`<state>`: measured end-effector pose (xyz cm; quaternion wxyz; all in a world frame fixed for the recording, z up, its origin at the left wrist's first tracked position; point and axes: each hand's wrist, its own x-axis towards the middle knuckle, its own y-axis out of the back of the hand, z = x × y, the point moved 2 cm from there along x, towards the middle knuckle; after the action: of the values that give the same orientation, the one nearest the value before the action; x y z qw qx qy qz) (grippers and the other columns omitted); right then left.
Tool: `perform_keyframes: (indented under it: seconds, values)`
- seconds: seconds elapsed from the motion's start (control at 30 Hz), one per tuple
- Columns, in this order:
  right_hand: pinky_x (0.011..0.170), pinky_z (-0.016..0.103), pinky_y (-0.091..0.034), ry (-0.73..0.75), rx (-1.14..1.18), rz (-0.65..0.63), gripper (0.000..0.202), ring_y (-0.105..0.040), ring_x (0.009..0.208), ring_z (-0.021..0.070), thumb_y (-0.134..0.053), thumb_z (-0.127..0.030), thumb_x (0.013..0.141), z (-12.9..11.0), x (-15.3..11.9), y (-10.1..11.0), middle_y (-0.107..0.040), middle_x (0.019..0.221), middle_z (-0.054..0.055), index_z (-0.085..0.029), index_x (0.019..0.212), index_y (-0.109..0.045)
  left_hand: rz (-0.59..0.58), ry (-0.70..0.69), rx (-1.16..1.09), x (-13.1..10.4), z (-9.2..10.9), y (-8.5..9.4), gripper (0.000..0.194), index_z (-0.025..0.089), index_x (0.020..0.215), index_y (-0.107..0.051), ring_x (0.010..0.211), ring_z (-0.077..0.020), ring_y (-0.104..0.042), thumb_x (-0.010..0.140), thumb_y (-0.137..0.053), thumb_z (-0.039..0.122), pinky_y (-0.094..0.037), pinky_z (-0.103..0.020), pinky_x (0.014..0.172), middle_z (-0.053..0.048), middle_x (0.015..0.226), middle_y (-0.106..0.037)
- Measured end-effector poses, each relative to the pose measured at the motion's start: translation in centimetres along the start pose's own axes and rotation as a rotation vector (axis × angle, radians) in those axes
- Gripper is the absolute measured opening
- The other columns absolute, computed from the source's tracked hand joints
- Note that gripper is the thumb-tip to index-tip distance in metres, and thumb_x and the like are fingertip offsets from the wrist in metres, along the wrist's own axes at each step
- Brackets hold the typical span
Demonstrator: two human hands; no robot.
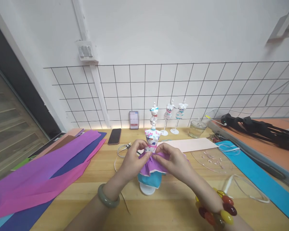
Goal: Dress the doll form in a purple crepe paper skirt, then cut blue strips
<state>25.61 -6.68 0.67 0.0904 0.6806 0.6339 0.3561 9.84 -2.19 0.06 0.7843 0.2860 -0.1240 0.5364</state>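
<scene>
A small white mannequin with colourful patterned patches stands upright on a round white base. Around its waist sits a purple ruffled paper skirt with a pale edge, over a blue lower skirt. My left hand pinches the purple skirt at the left of the waist, thumb against its top edge. From the other side, my right hand has thumb and index finger closed on the gathered purple paper at the waist front. The back of the skirt is hidden.
Three similar mannequins stand near the wall grid. Coloured paper sheets lie left, a dark phone behind them. Right are a glass jar, pale strip, bead tray and blue paper strip.
</scene>
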Motion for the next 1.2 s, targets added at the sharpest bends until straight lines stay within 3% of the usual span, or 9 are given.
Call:
perform_keyframes:
  seconds: [0.2, 0.4, 0.57, 0.73, 0.97, 1.2]
  values:
    - [0.051, 0.024, -0.036, -0.107, -0.074, -0.001, 0.022, -0.05, 0.059, 0.0142, -0.058, -0.041, 0.079, 0.3, -0.2, 0.8, -0.056, 0.064, -0.002, -0.02, 0.088, -0.056, 0.007, -0.127, 0.24, -0.1, 0.0, 0.5, 0.019, 0.022, 0.094, -0.048, 0.094, -0.0161, -0.053, 0.079, -0.055, 0.013, -0.042, -0.031, 0.084, -0.002, 0.096, -0.055]
    - [0.048, 0.023, -0.029, -0.126, -0.186, -0.124, 0.023, -0.044, 0.055, 0.012, -0.056, -0.035, 0.08, 0.3, -0.3, 0.6, -0.051, 0.058, -0.003, -0.019, 0.065, -0.051, -0.026, -0.212, 0.31, 0.1, 0.3, 0.8, 0.023, 0.021, 0.096, -0.049, 0.094, -0.0165, -0.053, 0.077, -0.054, 0.01, -0.042, -0.03, 0.084, -0.003, 0.097, -0.054]
    - [0.048, 0.023, -0.027, -0.113, -0.247, -0.139, 0.024, -0.043, 0.055, 0.0114, -0.058, -0.033, 0.078, -0.2, -0.4, 0.5, -0.051, 0.058, -0.003, -0.019, 0.062, -0.048, -0.038, -0.085, 0.142, 0.2, -0.1, 0.8, 0.017, 0.021, 0.088, -0.047, 0.091, -0.0155, -0.053, 0.077, -0.055, 0.012, -0.043, -0.03, 0.082, -0.002, 0.096, -0.053]
    - [0.049, 0.023, -0.028, -0.073, -0.166, -0.162, 0.025, -0.044, 0.055, 0.0115, -0.052, -0.04, 0.084, -1.0, -0.5, 0.6, -0.055, 0.062, -0.003, -0.019, 0.072, -0.057, -0.07, 0.147, -0.14, 0.1, -0.9, 0.5, 0.033, 0.023, 0.103, -0.042, 0.094, -0.0162, -0.056, 0.076, -0.06, 0.016, -0.046, -0.028, 0.077, -0.005, 0.104, -0.056]
    - [0.05, 0.023, -0.032, -0.075, -0.099, -0.169, 0.027, -0.046, 0.054, 0.0113, -0.046, -0.036, 0.088, -1.2, -0.5, 0.4, -0.057, 0.058, -0.002, -0.018, 0.073, -0.061, -0.147, 0.175, -0.286, 0.3, -0.8, 0.2, 0.039, 0.022, 0.11, -0.044, 0.1, -0.0183, -0.056, 0.075, -0.061, 0.015, -0.046, -0.029, 0.081, -0.006, 0.106, -0.058]
    - [0.052, 0.023, -0.035, -0.072, -0.106, -0.166, 0.023, -0.049, 0.055, 0.0122, -0.049, -0.033, 0.087, -1.1, -0.5, 0.5, -0.063, 0.062, -0.001, -0.019, 0.079, -0.066, -0.111, 0.203, -0.238, 0.2, -1.2, 0.2, 0.041, 0.022, 0.109, -0.051, 0.104, -0.0202, -0.056, 0.071, -0.066, 0.014, -0.047, -0.031, 0.085, -0.008, 0.113, -0.058]
